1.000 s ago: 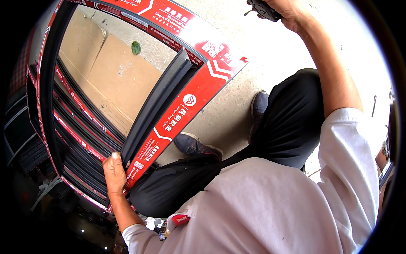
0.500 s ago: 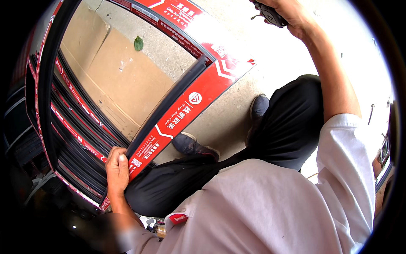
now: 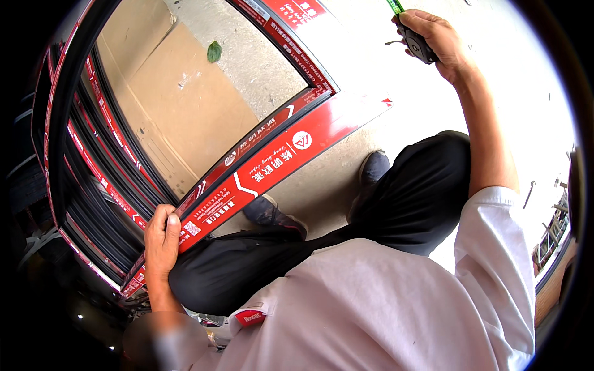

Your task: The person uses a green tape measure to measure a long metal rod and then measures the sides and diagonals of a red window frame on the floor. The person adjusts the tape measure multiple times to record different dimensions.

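My left hand (image 3: 162,241) is closed round the near corner of a window frame (image 3: 267,162), its thumb lying on the face. Red printed film covers the frame, with a black strip along the inner edge. At the upper right, my right hand (image 3: 440,42) grips a black tape measure (image 3: 418,46). A short length of green blade (image 3: 395,6) sticks out of it and runs off the top of the view. The tape measure is apart from the frame.
Several similar black and red frame pieces (image 3: 111,154) stand close together at the left. Flattened cardboard (image 3: 192,93) and a green leaf (image 3: 214,52) lie on the concrete floor beyond the frame. My shoes (image 3: 272,216) are close to the frame's near side. Metal pieces (image 3: 547,244) are at the far right.
My right hand and the tape measure have come lower into view, and the green blade now shows. The frame has tilted, showing more of its red inner side. My left hand keeps its hold.
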{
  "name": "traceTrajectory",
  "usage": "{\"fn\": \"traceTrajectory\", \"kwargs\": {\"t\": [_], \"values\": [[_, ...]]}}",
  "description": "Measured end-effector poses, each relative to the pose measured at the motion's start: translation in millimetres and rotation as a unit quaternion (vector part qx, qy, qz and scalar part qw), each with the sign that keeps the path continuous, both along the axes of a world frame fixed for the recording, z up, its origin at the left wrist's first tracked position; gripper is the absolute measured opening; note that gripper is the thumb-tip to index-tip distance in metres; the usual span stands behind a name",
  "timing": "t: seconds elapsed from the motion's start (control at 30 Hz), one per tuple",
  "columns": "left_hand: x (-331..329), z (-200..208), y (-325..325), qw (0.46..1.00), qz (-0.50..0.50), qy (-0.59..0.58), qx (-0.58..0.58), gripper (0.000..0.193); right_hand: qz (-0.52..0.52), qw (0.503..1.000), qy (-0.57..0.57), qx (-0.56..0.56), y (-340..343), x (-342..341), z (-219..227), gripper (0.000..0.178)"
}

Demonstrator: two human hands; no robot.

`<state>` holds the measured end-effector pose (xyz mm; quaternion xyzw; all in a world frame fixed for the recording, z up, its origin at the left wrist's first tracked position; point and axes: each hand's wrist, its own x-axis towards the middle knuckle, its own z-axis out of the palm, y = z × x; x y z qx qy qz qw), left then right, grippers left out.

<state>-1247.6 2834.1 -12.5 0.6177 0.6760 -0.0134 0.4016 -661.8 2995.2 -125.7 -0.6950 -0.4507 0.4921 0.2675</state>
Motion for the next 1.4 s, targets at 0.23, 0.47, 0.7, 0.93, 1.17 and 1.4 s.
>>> {"fn": "traceTrajectory", "kwargs": {"t": [0.23, 0.47, 0.7, 0.93, 1.17, 1.4], "values": [[-2, -3, -1, 1.000, -0.013, 0.003, 0.025, 0.047, -0.005, 1.000, 0.008, -0.005, 1, 1, -2, 0.038], [-6, -7, -4, 0.999, -0.011, 0.007, 0.052, 0.050, -0.010, 1.000, 0.005, 0.001, 0, -14, 7, 0.037], [-7, -8, -4, 0.998, -0.010, 0.008, 0.057, 0.050, -0.026, 1.000, 0.009, 0.013, -1, -27, 15, 0.032], [-3, -12, -1, 0.996, -0.038, 0.000, 0.079, 0.042, -0.006, 0.999, -0.026, 0.017, -1, -20, 24, 0.036], [-8, -14, -7, 0.995, -0.029, -0.014, 0.097, 0.035, 0.113, 0.991, -0.057, 0.033, 3, -30, 46, 0.031], [-20, 4, 2, 0.996, -0.031, 0.038, 0.073, 0.058, 0.174, 0.983, -0.055, 0.008, -11, -8, 54, 0.022]]}}
